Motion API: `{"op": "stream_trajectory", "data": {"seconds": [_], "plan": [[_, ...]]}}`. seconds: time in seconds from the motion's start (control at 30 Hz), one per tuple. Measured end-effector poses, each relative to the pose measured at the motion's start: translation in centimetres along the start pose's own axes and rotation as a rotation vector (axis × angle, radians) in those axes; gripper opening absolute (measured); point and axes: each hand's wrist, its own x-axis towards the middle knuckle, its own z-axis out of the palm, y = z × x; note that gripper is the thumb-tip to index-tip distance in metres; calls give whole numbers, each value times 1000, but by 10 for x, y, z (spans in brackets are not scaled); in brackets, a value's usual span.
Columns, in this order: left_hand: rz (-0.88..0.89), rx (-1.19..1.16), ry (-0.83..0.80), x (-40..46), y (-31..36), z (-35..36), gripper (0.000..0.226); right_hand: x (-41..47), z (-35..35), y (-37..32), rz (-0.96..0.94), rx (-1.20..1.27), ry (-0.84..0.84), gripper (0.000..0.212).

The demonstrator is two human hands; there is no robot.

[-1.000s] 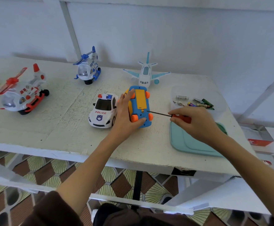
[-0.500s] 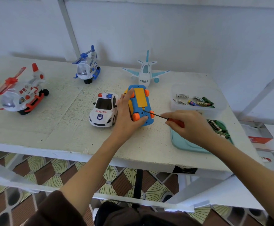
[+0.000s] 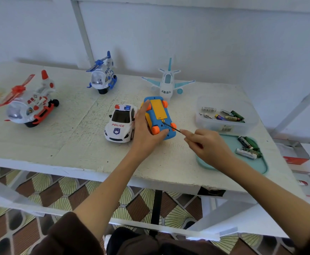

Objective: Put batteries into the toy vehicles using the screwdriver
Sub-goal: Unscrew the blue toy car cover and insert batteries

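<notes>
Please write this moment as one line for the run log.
left hand: steadies upturned blue car | right hand: screwdriver tip at yellow cover

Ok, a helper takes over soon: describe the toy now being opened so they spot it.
On the white table, mid-front, right of the police car, lies a blue car. Only it is upside down, orange wheels up, yellow battery cover showing.

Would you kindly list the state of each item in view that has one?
Blue toy car: upside down, yellow battery cover shut.
Screwdriver: tip at the cover's screw.
Left hand: steadying the car.
Right hand: gripping the screwdriver.
Police car: upright.
Clear plastic container: lidless, holding batteries.
Teal tray: holding batteries.
</notes>
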Motion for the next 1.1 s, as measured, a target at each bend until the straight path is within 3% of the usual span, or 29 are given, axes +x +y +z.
{"op": "stream_trajectory", "data": {"seconds": [0.1, 0.5, 0.73, 0.93, 1.1], "plan": [[-25, -123, 8, -4, 10, 4, 83, 1, 3, -1, 0, 21, 20, 37], [-47, -182, 68, -2, 18, 10, 84, 2, 4, -2, 2, 47, 89, 36], [8, -240, 0, -6, 31, 18, 66, 2, 5, 0, 17, 69, 113, 37], [-63, -253, 40, -5, 24, 18, 78, 1, 8, 0, 7, 58, 133, 35], [-55, -291, 26, -6, 26, 19, 72, 3, 7, 0, 1, 54, 120, 35]]}}
